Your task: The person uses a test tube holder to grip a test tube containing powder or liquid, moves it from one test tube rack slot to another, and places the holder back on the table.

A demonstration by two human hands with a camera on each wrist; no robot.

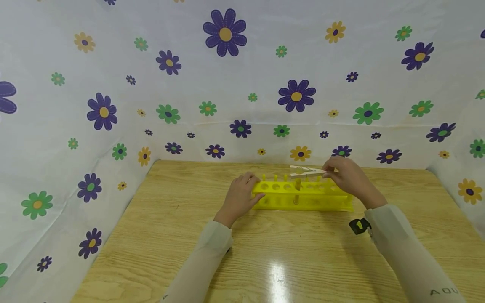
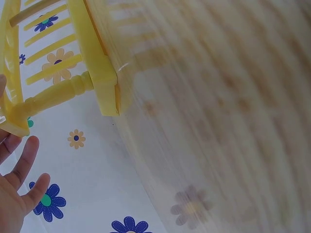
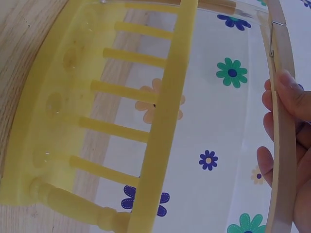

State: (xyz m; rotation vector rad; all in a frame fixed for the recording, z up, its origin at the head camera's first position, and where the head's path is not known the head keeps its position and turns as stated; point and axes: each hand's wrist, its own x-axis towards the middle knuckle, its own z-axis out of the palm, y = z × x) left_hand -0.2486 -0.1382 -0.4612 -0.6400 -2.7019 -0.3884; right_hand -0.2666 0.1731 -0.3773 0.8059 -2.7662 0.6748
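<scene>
A yellow test tube rack (image 1: pixel 303 206) stands lengthwise on the table, with a row of round holes and upright pegs. My left hand (image 1: pixel 239 195) grips its left end, the thumb in front and the fingers at the top. One test tube (image 1: pixel 297 185) with brownish contents stands upright near the rack's middle. Above the rack's right half, my right hand (image 1: pixel 346 176) pinches a wooden test tube clamp (image 1: pixel 317 171) between thumb and fingers. The clamp's jaws point left and lie around the tube's clear top; how tightly they hold it I cannot tell.
The wood-grain table (image 1: pixel 182 252) spreads in front of the rack and to both sides. A white flower-print cloth (image 1: pixel 250 75) hangs right behind the table and along its sides. A black strap with a buckle (image 1: pixel 359 226) hangs at the right cuff.
</scene>
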